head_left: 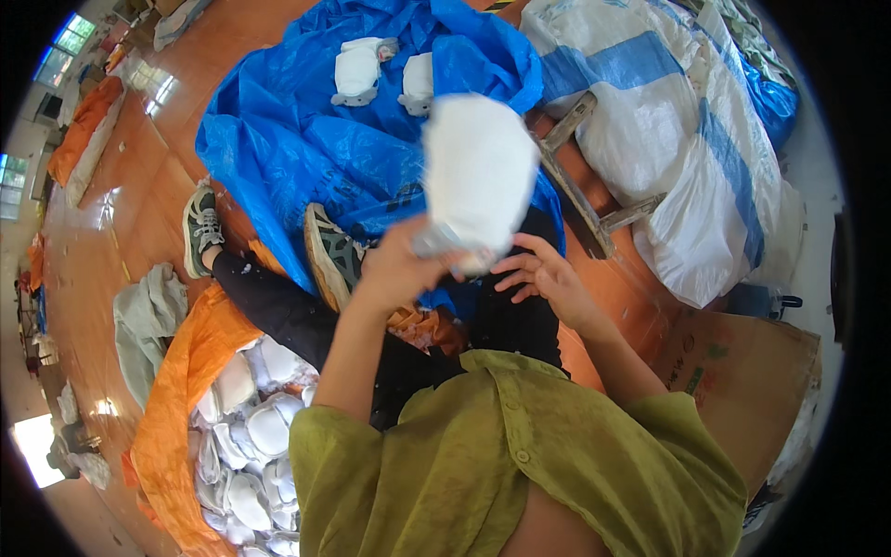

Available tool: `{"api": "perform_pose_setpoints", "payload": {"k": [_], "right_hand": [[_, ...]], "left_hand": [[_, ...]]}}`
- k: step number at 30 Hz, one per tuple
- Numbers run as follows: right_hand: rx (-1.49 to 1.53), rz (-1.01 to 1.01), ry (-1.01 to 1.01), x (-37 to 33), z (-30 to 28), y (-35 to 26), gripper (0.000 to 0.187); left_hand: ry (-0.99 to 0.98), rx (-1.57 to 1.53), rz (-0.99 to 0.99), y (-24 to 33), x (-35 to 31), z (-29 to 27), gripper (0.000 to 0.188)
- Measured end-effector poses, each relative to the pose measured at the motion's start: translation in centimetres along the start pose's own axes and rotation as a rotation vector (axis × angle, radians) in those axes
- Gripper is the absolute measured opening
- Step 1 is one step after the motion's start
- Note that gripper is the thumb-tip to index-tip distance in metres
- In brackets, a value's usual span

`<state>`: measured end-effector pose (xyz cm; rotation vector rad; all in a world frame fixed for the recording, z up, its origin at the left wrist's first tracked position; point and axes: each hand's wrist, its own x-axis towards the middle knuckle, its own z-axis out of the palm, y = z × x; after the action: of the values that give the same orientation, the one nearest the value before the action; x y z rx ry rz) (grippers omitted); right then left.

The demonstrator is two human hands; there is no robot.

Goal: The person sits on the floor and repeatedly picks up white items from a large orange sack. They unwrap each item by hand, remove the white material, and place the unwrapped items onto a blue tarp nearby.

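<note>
Above my lap, my left hand (401, 267) grips a white, padded, oval piece (479, 167) by its lower end, where a grey edge shows. The piece stands up from the hand and is slightly blurred. My right hand (549, 281) is beside its lower right edge, fingers apart and holding nothing; whether a fingertip touches the piece I cannot tell. Farther ahead, two similar pieces, one left (356, 74) and one right (418, 85), lie on a crumpled blue plastic sack (278, 139).
By my left leg, an orange sack (172, 408) lies around a heap of white padded pieces (269, 427). A grey cloth (148, 320) rests beyond it. On the right are a wooden frame (580, 200), large white-and-blue woven sacks (640, 121) and a cardboard box (733, 381).
</note>
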<state>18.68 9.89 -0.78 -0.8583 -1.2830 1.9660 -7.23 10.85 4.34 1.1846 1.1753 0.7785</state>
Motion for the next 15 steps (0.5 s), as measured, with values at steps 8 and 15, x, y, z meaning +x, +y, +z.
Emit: {"api": "perform_pose_setpoints", "payload": {"k": [8,15], "right_hand": [[-0.317,-0.17,0.187,-0.1,1.6,-1.2,0.072],[-0.793,-0.368,0.209,3.1,4.4,-2.9,0.057]], "left_hand": [[0.117,-0.365,-0.007,-0.7,2.7,-0.4,0.068],[0.065,-0.349,-0.166,-2.1,-0.5,3.9,0.065]]}}
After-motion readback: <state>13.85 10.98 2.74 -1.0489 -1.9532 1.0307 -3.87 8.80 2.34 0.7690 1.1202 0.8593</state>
